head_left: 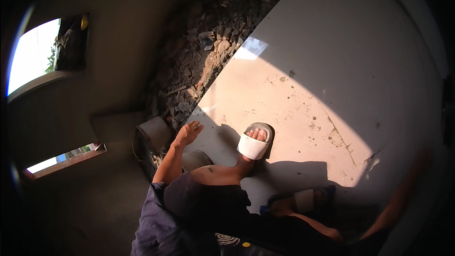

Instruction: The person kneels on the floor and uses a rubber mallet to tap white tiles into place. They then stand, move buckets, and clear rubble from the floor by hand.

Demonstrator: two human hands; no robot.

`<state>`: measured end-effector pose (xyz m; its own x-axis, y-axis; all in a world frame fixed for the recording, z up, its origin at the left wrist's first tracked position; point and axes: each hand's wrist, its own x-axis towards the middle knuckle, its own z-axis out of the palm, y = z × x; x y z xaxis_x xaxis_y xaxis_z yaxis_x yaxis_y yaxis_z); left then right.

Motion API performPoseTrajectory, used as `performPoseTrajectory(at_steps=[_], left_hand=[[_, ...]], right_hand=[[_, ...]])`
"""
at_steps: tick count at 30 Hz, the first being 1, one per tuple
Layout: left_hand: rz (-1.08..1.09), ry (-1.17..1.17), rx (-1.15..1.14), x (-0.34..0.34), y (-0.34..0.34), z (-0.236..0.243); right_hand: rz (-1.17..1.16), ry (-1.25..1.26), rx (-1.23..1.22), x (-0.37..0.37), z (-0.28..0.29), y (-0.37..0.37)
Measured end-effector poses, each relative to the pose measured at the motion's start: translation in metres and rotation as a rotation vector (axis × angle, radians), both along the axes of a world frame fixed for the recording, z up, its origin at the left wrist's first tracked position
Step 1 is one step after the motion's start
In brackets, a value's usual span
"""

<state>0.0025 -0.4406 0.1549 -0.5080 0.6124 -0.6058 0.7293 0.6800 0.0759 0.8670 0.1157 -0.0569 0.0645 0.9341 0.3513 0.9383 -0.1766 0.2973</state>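
Left hand is spread wide, empty, above a grey rounded concrete block at its nine o'clock; judged heavy, rough, best gripped by its rim. Right hand's state cannot be told.

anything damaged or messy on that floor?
Yes. The pale slab has a thin crack running through its sunlit part, with chips and stains around it. Along its left edge lies a heap of rubble, loose stones and dirt. The left hand hangs open, empty, near that edge. The right hand is blurred in shadow.
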Motion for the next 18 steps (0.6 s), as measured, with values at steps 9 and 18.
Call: performPoseTrajectory(at_steps=[9,18], left_hand=[[0.37,-0.126,-0.041,0.075,-0.077,0.215],[1.082,-0.289,-0.695,0.304,-0.324,0.554]], right_hand=[[-0.396,0.285,-0.825,-0.114,0.302,-0.266],[-0.482,0.492,-1.496,-0.116,0.664,-0.47]])
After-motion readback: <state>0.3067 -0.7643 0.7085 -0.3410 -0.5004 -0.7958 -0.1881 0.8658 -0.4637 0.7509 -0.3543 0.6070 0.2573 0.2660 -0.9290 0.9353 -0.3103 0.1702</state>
